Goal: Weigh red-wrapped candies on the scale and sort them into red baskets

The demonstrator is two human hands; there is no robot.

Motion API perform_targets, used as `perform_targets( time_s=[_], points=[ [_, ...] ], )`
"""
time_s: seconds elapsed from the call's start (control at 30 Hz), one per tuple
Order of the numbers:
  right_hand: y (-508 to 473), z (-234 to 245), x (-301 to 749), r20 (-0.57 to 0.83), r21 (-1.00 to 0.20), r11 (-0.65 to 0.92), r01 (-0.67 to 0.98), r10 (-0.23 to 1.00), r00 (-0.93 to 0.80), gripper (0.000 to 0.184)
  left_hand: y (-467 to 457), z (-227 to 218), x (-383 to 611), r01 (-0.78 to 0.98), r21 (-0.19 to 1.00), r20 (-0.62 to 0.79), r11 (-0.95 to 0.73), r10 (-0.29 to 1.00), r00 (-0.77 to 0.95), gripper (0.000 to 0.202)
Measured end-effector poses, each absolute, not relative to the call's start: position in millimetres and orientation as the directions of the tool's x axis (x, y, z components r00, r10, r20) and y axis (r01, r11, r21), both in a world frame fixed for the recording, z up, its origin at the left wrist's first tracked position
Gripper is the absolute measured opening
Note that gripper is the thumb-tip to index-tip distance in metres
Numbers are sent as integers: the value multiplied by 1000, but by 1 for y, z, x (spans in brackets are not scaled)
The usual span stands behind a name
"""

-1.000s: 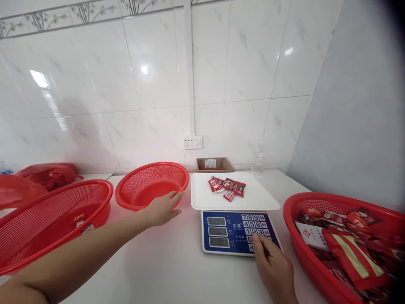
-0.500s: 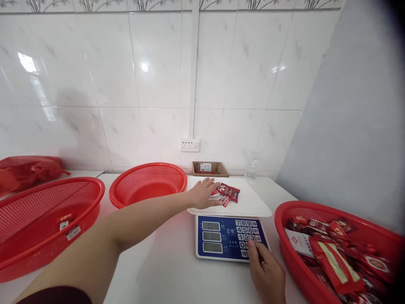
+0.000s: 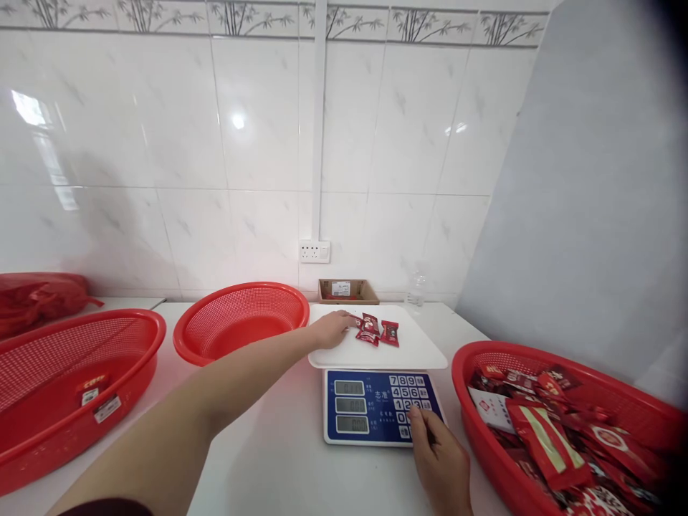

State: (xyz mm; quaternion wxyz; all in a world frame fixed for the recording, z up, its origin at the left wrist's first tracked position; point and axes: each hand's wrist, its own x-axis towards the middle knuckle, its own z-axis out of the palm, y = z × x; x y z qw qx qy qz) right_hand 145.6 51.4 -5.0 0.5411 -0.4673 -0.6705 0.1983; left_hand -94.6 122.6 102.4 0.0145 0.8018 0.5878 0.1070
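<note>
Our left hand [image 3: 329, 330] has drawn back toward the left edge of the scale's white platter [image 3: 408, 350]. Half a second ago it lay flat and spread over the red packets [image 3: 378, 330]; now its fingers are bunched together at the leftmost one, though we cannot tell whether they grip it. The packets lie on the platter's middle, fewer showing than before. Our right hand [image 3: 439, 459] stays at the blue keypad [image 3: 409, 398], forefinger out on a key and the others curled under. The round red basket [image 3: 241, 322], which our left hand touched a second ago, sits just left of the scale.
</note>
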Motion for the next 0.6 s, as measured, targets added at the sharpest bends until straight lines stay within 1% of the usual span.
perform_targets(
  time_s=[0.1, 0.2, 0.3, 0.37, 0.47, 0.6],
  points=[
    [51, -5, 146, 542, -770, 486, 413, 840, 21, 43, 113, 112, -119, 965, 120, 213, -233, 955, 204, 39],
    [50, -5, 146, 547, -770, 494, 405, 837, 20, 41, 103, 126, -153, 991, 103, 260, -84, 964, 55, 37],
    [49, -4, 146, 547, -776, 504, 379, 837, 7, 41, 93, 137, -183, 994, 100, 254, 53, 964, -77, 32],
    [48, -3, 145, 542, -778, 503, 376, 841, -3, 40, 88, 141, -191, 990, 108, 238, 95, 964, -118, 32],
    [47, -3, 144, 534, -776, 499, 386, 845, -19, 41, 88, 140, -181, 988, 137, 223, 72, 969, -101, 42],
    [48, -3, 144, 559, -754, 513, 410, 829, -10, 44, 104, 128, -134, 973, 226, 163, -50, 986, 13, 58]
  ],
)
